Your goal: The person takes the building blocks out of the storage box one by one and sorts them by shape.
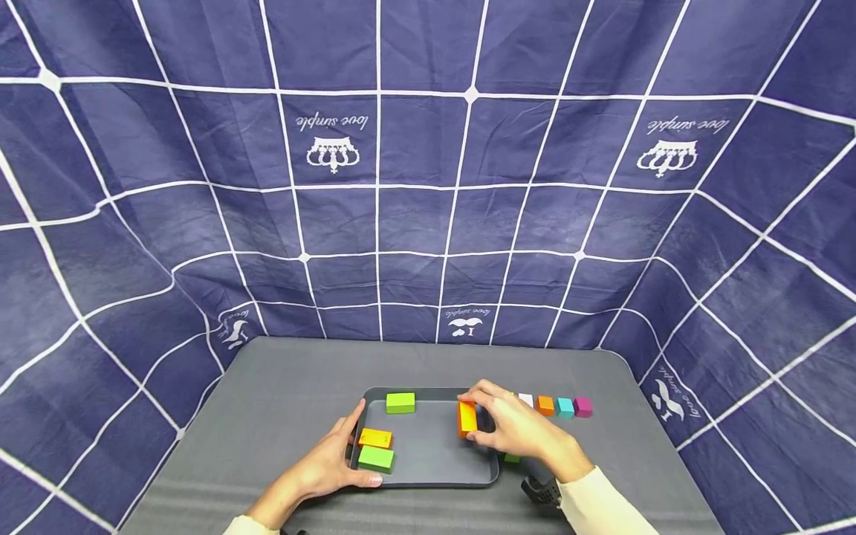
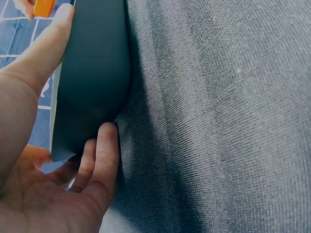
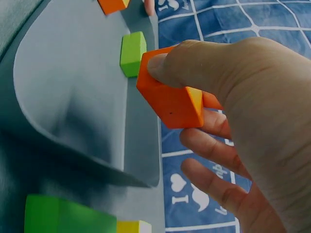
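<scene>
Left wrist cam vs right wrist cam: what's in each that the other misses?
Left wrist only: the palm of the bare left hand, its fingers touching the outer wall of a dark grey tray.

Right wrist only: a bright green rectangular block inside the tray, a cropped orange block at the top edge, plus a darker-looking green block and a partly visible yellow block outside the tray.

Both: the tray, some of each hand, blue cloth with white lines, and the orange rectangular block pinched by the right hand.

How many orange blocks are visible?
3: orange rectangular block in the right hand; another at left inside the gray rectangular tray; orange cube to its right. Others may be hidden.
</scene>
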Available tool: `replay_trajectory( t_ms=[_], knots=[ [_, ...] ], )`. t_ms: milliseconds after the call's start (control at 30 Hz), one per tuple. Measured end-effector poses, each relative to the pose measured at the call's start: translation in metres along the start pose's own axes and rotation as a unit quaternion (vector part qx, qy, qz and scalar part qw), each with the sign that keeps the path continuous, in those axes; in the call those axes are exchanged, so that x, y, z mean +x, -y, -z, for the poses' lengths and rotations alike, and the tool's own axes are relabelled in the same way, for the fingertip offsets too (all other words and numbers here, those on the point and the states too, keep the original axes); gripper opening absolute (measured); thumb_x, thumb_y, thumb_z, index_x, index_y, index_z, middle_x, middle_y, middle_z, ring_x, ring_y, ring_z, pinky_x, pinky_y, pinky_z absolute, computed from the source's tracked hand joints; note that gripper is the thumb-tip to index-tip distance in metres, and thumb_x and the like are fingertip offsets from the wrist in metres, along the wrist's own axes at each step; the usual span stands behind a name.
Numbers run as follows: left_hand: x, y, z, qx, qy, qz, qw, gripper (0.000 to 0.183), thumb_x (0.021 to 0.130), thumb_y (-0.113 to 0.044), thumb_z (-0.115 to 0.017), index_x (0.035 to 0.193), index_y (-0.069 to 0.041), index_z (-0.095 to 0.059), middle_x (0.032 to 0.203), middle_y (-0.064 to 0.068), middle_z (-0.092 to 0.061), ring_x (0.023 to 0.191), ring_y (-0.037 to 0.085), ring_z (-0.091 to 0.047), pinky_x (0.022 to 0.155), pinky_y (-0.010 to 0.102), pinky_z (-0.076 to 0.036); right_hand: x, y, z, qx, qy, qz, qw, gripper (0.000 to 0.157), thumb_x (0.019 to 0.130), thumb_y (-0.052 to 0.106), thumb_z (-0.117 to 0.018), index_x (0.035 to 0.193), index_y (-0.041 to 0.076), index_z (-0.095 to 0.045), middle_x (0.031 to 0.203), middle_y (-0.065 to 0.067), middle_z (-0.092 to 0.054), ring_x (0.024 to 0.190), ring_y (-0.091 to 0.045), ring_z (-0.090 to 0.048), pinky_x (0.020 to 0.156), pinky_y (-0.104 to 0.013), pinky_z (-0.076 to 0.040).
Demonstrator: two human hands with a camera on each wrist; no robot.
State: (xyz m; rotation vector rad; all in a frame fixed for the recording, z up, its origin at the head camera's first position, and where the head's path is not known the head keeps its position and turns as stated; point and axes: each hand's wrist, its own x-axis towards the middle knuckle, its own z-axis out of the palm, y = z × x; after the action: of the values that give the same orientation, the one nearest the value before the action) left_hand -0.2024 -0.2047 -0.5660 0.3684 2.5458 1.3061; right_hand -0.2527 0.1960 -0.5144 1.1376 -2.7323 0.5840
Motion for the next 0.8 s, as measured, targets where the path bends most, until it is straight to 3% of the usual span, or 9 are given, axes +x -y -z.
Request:
replay_trajectory(
  t_ms=[233, 533, 800],
  knots=[
    [0.001, -0.002, 0.001, -0.008, 0.005, 0.007, 0.9999, 0.147, 0.078, -0.027, -0.113, 0.188, -0.008, -0.017, 0.154, 0.026, -0.054, 0.109, 0.025, -0.062, 0.074, 0.028, -0.055, -0.012, -0.009, 0.009, -0.005, -0.012, -0.003, 1.000, 0.057, 0.095, 0.022, -0.099, 0.146, 0.012, -0.077, 0.136, 0.004, -0.073, 0.116, -0.017, -0.078, 0.101, -0.040, -0.068],
    [0.001, -0.002, 0.001, 0.001, 0.000, 0.005, 1.0000, 0.147, 0.078, -0.029, -0.112, 0.188, -0.008, -0.017, 0.153, 0.025, -0.055, 0.115, 0.025, -0.061, 0.073, 0.028, -0.055, -0.029, -0.025, 0.020, 0.006, -0.027, -0.014, 1.000, 0.057, 0.092, 0.017, -0.101, 0.144, 0.010, -0.078, 0.132, 0.002, -0.075, 0.115, -0.017, -0.078, 0.098, -0.039, -0.069],
    [0.000, -0.002, 0.001, 0.013, -0.003, 0.006, 0.9999, 0.147, 0.078, -0.030, -0.113, 0.187, -0.007, -0.018, 0.156, 0.025, -0.055, 0.122, 0.028, -0.063, 0.075, 0.028, -0.056, -0.047, -0.039, 0.024, 0.047, -0.039, -0.015, 0.998, 0.057, 0.090, 0.006, -0.098, 0.143, -0.001, -0.076, 0.132, -0.003, -0.074, 0.117, -0.022, -0.080, 0.100, -0.045, -0.070]
  ],
)
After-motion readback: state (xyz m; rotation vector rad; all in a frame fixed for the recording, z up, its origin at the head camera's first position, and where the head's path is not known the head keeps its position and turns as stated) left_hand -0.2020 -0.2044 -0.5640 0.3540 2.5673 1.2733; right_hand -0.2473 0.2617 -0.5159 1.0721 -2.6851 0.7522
